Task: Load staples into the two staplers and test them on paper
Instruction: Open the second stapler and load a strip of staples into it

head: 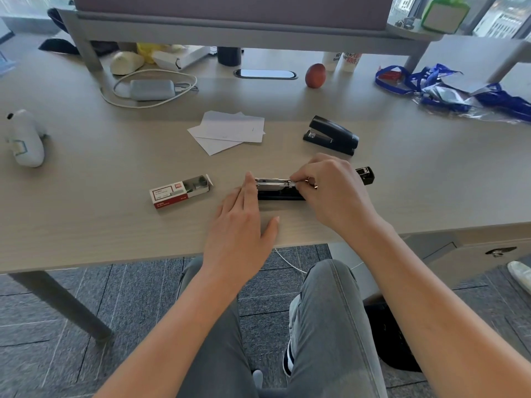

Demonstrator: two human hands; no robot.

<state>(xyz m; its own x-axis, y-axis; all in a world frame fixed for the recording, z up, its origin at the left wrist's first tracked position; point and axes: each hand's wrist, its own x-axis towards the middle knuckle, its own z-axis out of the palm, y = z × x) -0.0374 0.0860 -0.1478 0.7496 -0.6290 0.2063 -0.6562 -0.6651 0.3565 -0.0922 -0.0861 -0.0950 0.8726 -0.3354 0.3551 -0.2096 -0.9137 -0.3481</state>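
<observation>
Head view: opened stapler is steadied by flat left hand while staples are pinched into its magazine by right hand.

Right hand covers the middle of the opened black stapler near the surface's front edge; only the metal staple channel on its left and the flipped-back black lid end on its right show. What the right fingers pinch over the channel is too small to tell.

Left hand hides the stapler's left tip.

Print on the red-and-white cardboard staple box is unreadable; contents at its open end are unclear.

Blue plastic bags run off the right edge; contents blurred.

Green box on the raised shelf is cut off at the top.
</observation>
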